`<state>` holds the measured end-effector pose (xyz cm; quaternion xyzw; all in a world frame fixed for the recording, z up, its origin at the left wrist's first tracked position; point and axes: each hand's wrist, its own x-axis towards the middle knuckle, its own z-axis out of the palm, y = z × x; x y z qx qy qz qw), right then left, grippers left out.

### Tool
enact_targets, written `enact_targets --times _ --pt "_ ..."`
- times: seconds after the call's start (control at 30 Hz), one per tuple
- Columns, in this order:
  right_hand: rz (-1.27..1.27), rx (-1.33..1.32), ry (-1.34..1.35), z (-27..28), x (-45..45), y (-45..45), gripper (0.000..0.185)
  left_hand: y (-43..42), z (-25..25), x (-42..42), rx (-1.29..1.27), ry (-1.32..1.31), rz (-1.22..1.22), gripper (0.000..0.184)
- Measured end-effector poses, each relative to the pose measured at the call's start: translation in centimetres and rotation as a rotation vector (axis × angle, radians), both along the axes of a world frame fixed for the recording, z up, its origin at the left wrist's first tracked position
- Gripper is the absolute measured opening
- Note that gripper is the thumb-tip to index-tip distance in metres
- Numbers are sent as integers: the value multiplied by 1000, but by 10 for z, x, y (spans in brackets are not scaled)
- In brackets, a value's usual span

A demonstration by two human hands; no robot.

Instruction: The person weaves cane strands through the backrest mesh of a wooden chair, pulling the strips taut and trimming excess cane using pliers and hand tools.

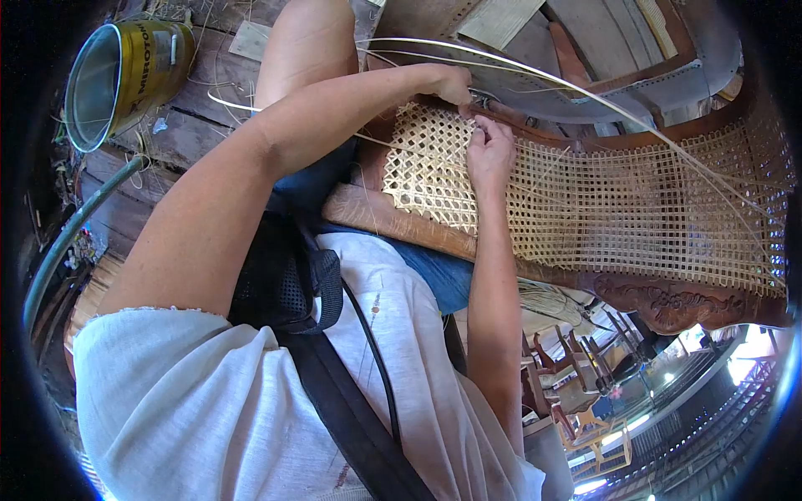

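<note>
A wooden chair frame (393, 214) lies across my lap, with a woven cane panel (601, 196) stretched over it. My left hand (454, 85) is closed at the panel's far edge, its fingertips pinched by the wooden rail; a thin cane strand seems to be in them. Just below and to the right, my right hand (491, 146) rests on the weave with thumb and fingers pressed together near the same edge. Whatever lies between those fingertips is hidden. Long loose cane strands (585, 90) arc over the frame to the right.
A yellow metal bucket (150, 71) is on the plank floor (167, 134) at upper left, near a green hose (79, 221). Another wooden frame (643, 79) stands beyond the panel. Carved wood (685, 305) edges the right side. Several chairs (576, 359) are at lower right.
</note>
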<state>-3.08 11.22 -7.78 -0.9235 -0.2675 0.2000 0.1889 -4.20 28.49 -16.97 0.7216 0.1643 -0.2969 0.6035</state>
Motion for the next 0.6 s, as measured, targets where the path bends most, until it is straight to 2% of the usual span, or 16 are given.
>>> enact_targets --times 0.07,0.13,0.17,0.23,0.3,0.37,0.47,0.6 --pt "9 -50 -20 0 0 3 27 -1 1 -1 10 -17 -8 40" --pt "-142 -37 168 1 3 5 29 -1 5 0 26 -18 -16 40" --pt "-143 -37 167 -3 3 4 29 0 6 0 44 -18 -21 41" --pt "7 -95 -42 -10 3 1 29 1 7 0 51 -15 -27 41" --pt "14 -98 -39 -12 4 1 29 0 0 0 59 -10 -31 41" --pt "18 -101 -36 -12 5 1 29 -1 -1 -1 -36 -20 -1 41" --pt "-3 -71 23 -12 5 0 31 1 6 -1 -8 2 -16 41" --pt "122 -148 -155 -8 -3 3 31 5 13 -3 2 -19 -25 41"
